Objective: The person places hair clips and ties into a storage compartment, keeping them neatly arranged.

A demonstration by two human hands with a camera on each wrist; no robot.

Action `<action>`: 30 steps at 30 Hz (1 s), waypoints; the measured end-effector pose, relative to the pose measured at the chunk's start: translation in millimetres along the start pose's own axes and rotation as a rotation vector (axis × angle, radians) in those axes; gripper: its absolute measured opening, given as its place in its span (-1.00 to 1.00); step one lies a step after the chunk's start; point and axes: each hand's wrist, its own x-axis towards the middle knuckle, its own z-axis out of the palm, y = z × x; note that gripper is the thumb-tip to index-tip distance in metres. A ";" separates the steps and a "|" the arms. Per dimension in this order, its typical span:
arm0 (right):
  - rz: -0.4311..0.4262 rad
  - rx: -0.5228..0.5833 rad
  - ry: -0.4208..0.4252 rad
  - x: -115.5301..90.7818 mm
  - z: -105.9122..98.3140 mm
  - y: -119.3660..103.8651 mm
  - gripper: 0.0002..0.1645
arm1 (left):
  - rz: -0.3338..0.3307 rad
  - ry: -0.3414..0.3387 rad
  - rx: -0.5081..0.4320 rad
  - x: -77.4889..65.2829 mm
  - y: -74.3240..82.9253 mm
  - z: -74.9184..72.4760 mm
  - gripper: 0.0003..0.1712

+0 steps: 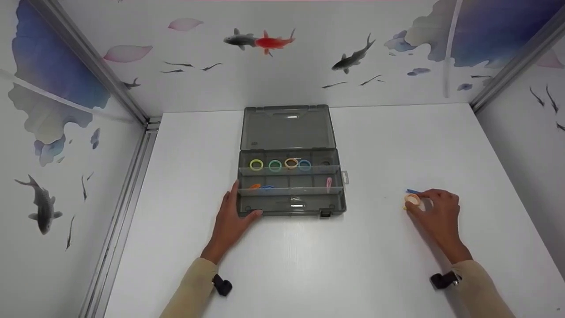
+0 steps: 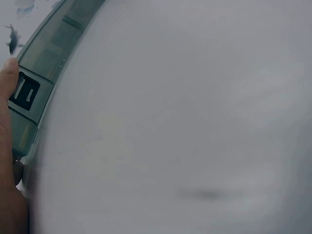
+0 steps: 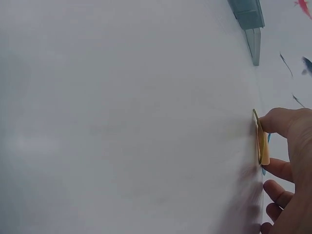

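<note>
A smoky-grey compartment box [image 1: 291,203] stands with its lid [image 1: 288,128] raised. My left hand [image 1: 231,221] grips its front left corner, fingers along the side and thumb over the front edge; the thumb [image 2: 9,78] shows in the left wrist view. To the right of the box, my right hand [image 1: 437,212] pinches a pale orange ring [image 1: 412,200], like a small tape roll, between thumb and fingers. A thin blue piece [image 1: 412,191] and a yellow bit [image 3: 255,113] show beside that ring; whether they are held too, I cannot tell.
Several coloured rings, among them a yellow ring [image 1: 256,165] and a green ring [image 1: 275,166], stand in the box's back row. The middle row has small orange, blue and pink pieces, including a pink clip-like piece [image 1: 329,182]. Printed walls enclose the white table [image 1: 291,265].
</note>
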 end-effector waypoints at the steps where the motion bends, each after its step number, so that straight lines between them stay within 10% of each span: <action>1: -0.001 0.003 0.006 0.1 0.3 0.7 -0.54 | 0.004 0.000 0.005 -0.1 0.3 0.0 0.36; 30: -0.116 0.125 -0.013 28.8 22.2 -35.9 -0.74 | -0.011 -0.002 0.015 0.5 1.3 0.5 0.36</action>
